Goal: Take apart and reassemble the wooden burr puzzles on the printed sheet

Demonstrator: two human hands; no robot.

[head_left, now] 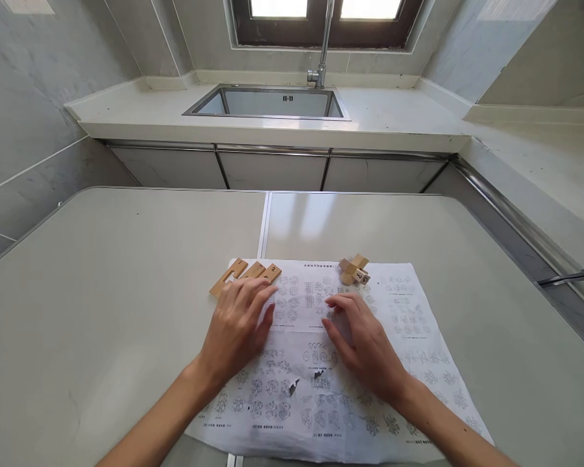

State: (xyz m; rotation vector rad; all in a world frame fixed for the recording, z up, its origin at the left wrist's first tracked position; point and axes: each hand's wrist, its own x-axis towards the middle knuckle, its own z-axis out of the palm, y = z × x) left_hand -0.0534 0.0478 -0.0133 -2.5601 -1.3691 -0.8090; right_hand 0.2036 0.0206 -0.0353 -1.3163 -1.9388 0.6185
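Carefully now: your left hand [241, 321] hangs over the near side of three loose wooden pieces, and a careless sweep there looks like the likeliest trouble. Its fingers are bent and close together, the thumb stands apart with nothing visible between, and whether any fingertip touches wood you cannot tell from this angle. The piece marked 1 [222, 280] straddles the far left corner of the printed sheet [340, 334], so a nudge from your knuckles could push it farther onto the bare table [102, 292]. The middle piece [254, 270] and the piece marked 2 [272, 272] lie just beside it, and because your hand covers part of the group, you could pick the wrong one or knock its neighbour. Your right hand [360, 340] sits lower than the joined wooden cluster [354, 270], fingers curled, thumb well away from them, nothing seen in the gap. That cluster rests near the sheet's far edge with its arms crossing; if the joint is loose, and you cannot tell whether it is, a hard pinch on one arm could make it slip apart or twist. Also mind the paper: it already has two ragged tears [293, 388] between your forearms, so a dragging wrist could widen them, or pull the sheet and shift every piece resting on it.
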